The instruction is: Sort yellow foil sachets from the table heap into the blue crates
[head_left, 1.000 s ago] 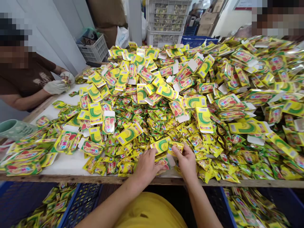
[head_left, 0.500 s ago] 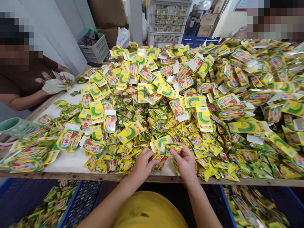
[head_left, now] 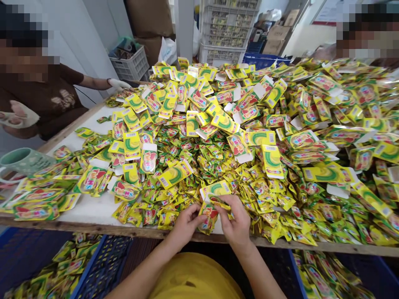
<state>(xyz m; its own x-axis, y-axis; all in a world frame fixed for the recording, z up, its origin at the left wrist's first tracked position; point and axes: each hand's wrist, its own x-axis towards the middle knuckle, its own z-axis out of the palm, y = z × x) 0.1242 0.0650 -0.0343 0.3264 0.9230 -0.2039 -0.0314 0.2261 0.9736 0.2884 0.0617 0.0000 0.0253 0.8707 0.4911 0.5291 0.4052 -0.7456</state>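
Note:
My left hand (head_left: 185, 224) grips a yellow and red packet card (head_left: 208, 216) at the near edge of the table (head_left: 90, 211). My right hand (head_left: 235, 222) pinches a small yellow sachet (head_left: 220, 202) against the top of that card. Both hands sit close together over the table's front edge. A large heap of yellow and green packets (head_left: 249, 137) and small sachets covers the table beyond them.
A person in a brown shirt (head_left: 59, 99) at the left reaches a gloved hand (head_left: 118, 84) toward the heap. A green mug (head_left: 23, 161) stands at the left edge. Blue crates (head_left: 102, 265) holding packets sit under the table; grey crates (head_left: 224, 31) stand behind.
My hands pulled back toward the table's edge, and the left hand has lifted a packet card. The person at the left stretched one gloved hand out to the heap.

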